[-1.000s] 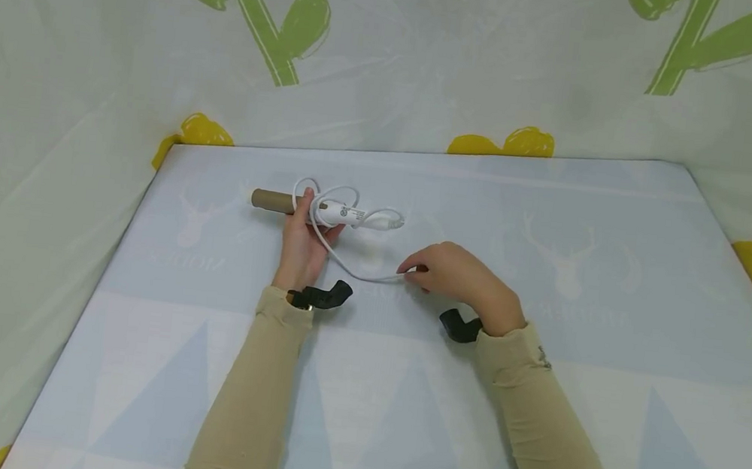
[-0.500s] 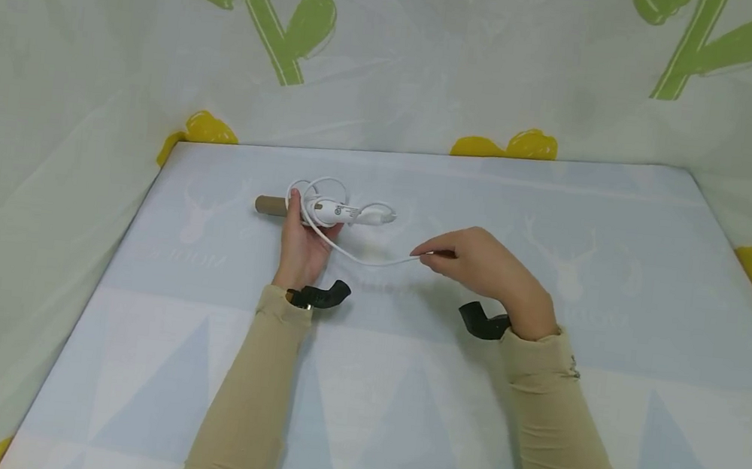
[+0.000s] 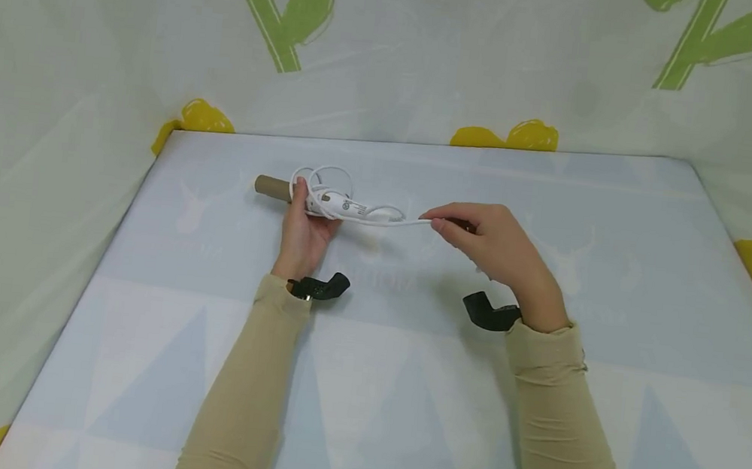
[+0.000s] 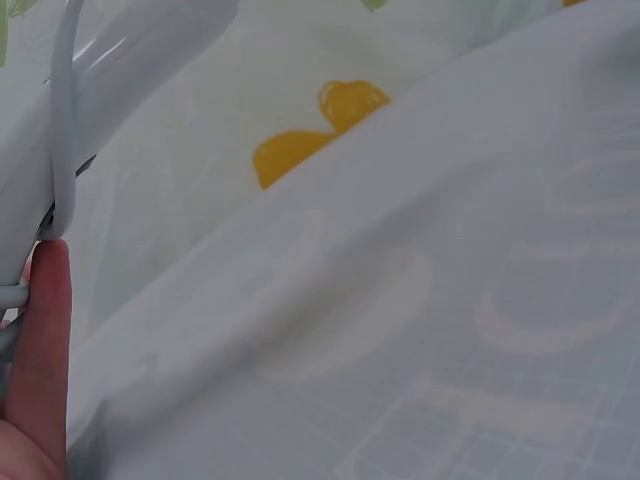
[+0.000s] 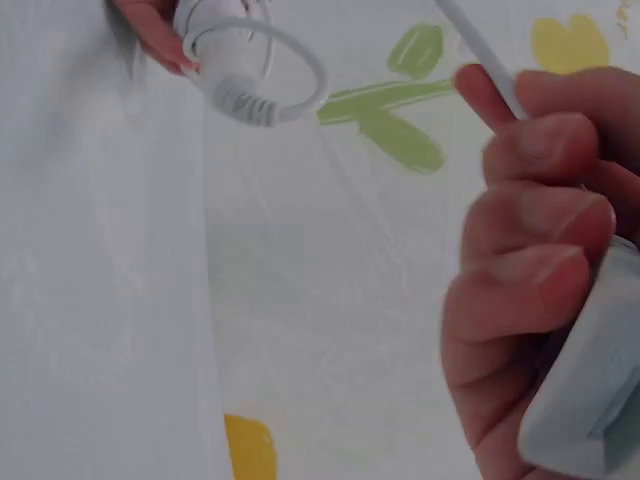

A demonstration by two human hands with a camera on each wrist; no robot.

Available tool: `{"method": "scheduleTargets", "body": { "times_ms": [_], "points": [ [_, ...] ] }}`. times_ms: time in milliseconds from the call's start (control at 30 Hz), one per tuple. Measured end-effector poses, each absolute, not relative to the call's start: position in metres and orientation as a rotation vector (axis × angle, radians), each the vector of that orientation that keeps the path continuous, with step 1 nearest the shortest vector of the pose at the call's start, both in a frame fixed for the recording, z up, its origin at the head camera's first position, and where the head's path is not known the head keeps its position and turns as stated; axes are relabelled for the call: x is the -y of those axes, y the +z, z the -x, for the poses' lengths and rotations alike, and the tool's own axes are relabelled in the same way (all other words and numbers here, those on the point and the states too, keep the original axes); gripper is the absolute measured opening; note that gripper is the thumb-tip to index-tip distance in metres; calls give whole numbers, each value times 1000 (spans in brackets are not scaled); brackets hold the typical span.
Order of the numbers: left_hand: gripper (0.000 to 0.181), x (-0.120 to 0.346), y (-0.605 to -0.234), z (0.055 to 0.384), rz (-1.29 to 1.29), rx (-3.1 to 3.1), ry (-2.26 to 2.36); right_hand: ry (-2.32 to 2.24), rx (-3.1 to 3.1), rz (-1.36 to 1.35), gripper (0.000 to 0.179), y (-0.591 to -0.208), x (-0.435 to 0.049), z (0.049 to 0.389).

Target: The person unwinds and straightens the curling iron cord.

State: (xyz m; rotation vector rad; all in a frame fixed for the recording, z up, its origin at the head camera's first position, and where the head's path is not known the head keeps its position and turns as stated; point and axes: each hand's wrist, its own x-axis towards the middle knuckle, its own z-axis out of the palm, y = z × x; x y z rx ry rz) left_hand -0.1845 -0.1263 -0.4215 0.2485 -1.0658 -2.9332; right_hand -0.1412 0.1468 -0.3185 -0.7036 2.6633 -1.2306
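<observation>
What looks like a curling iron, with a white handle and a brown barrel, lies across my left hand, which grips it near where the two meet. Loops of its white cord wrap the handle. In the left wrist view one finger touches the cord against the handle. My right hand pinches the cord, which runs taut along the handle. The right wrist view shows the cord between thumb and finger, the other fingers curled, and a pale block, perhaps the plug, at the palm.
Both hands are above a table with a pale blue and white patterned cover. A pale curtain with green and yellow plant prints stands behind and at the sides. A black wrist mount sits on each wrist.
My right hand has moved up and slightly right with the cord, which has gone from sagging below the handle to nearly straight beside it. The left hand keeps its grip, almost in place.
</observation>
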Motion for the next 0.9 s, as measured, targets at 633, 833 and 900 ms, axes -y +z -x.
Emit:
{"method": "scheduleTargets", "body": {
  "times_ms": [633,833,900],
  "points": [
    [67,127,-422,183,-232,1182,-2963,-1848,-2724,275,26,-314,-171,146],
    [65,124,-417,185,-224,1273,-2917,-1808,-2769,29,30,-321,-189,153],
    [65,122,-416,185,-216,1310,-2904,-1781,-2786,-27,32,-327,-197,157]
  ]
}}
